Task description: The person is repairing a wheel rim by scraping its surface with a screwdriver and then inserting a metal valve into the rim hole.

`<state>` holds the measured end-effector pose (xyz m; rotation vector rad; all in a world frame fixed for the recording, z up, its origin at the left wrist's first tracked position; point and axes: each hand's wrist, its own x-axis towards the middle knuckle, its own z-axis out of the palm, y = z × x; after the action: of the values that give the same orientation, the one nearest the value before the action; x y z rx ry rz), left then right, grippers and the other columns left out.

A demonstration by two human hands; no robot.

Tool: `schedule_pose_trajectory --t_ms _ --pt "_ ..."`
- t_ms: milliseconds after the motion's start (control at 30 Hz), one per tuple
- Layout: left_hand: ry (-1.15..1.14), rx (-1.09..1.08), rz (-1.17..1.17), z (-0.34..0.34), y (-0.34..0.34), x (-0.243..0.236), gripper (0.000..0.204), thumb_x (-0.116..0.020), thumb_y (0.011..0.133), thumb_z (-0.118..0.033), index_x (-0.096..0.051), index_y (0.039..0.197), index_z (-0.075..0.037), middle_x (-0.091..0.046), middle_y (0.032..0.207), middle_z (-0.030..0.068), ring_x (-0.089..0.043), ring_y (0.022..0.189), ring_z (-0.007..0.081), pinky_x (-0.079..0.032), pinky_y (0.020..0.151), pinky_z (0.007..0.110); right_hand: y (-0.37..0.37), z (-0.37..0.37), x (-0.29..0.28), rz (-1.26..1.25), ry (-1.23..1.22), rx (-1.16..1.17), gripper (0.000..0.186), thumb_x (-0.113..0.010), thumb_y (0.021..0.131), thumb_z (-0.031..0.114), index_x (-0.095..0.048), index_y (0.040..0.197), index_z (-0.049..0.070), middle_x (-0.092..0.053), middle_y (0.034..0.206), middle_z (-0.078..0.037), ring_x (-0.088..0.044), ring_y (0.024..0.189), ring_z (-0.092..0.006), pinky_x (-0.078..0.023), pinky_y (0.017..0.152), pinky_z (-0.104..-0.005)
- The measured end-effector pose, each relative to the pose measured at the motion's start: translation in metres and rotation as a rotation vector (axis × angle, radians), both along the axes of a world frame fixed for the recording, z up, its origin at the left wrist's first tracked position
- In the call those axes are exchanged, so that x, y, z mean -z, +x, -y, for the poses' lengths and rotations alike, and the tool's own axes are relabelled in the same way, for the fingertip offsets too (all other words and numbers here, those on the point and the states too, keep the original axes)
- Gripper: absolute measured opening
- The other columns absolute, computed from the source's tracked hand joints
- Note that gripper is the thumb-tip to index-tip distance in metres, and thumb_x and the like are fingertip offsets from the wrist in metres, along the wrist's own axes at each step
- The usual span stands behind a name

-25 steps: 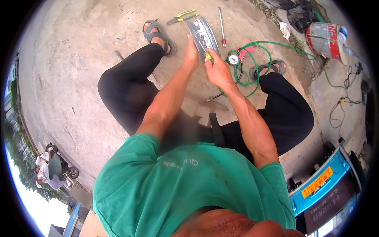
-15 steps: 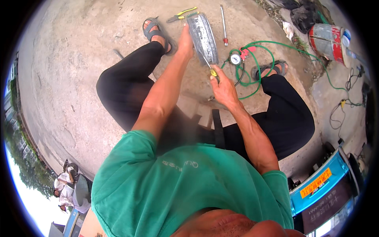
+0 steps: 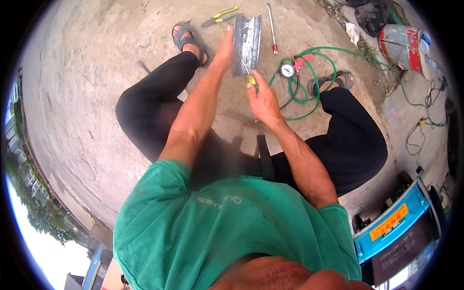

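Grey wheel rim (image 3: 248, 38): on edge, between pliers (image 3: 215, 19) and red-ended rod (image 3: 272, 28) | left hand (image 3: 224, 50): against rim's left side, finger closure hidden | right hand (image 3: 264, 100): closed round yellow-handled screwdriver (image 3: 253, 81), shaft reaching rim | dial gauge (image 3: 287, 71), green hose (image 3: 319, 47): on ground (image 3: 96, 82), to the right

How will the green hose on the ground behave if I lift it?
The green hose will probably bend easily, since it lies in loose curves. It may tangle, because its loops overlap. The end with the gauge and red handle will likely drag downward, as these look bulkier than the hose.
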<state>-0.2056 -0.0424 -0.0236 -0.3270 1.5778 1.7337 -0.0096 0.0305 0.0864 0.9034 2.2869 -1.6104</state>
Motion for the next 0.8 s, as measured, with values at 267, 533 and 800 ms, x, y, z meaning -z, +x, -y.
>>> schedule_pose_trajectory --t_ms 267,533,800 --pt "0.159 -0.107 0.15 -0.013 -0.002 0.01 0.075 -0.035 0.108 -0.061 -0.053 0.146 0.001 -0.061 0.141 0.0152 -0.06 0.123 0.0256 -0.043 0.11 0.04 0.018 0.009 0.003 -0.09 0.056 0.003 0.047 -0.058 0.101 0.021 -0.051 0.147 0.016 -0.068 0.123 -0.027 -0.064 0.116 -0.0484 -0.052 0.096 -0.0499" --pt "-0.073 -0.238 0.053 -0.035 0.047 -0.042 0.071 -0.03 0.109 -0.058 -0.057 0.142 -0.001 -0.068 0.129 0.014 -0.066 0.114 0.0262 -0.049 0.105 0.043 -0.04 -0.012 -0.006 -0.024 0.028 0.073 0.048 -0.057 0.101 0.023 -0.051 0.149 0.017 -0.067 0.127 -0.03 -0.064 0.12 -0.0454 -0.05 0.101 -0.049" --pt "0.089 -0.202 0.147 -0.019 0.03 -0.034 0.064 -0.028 0.111 -0.054 -0.06 0.136 -0.004 -0.069 0.125 0.0116 -0.068 0.109 0.0236 -0.052 0.1 0.043 -0.022 -0.015 -0.008 -0.052 0.002 0.01 0.049 -0.057 0.101 0.023 -0.053 0.149 0.015 -0.071 0.118 -0.024 -0.07 0.108 -0.0391 -0.052 0.095 -0.0454"
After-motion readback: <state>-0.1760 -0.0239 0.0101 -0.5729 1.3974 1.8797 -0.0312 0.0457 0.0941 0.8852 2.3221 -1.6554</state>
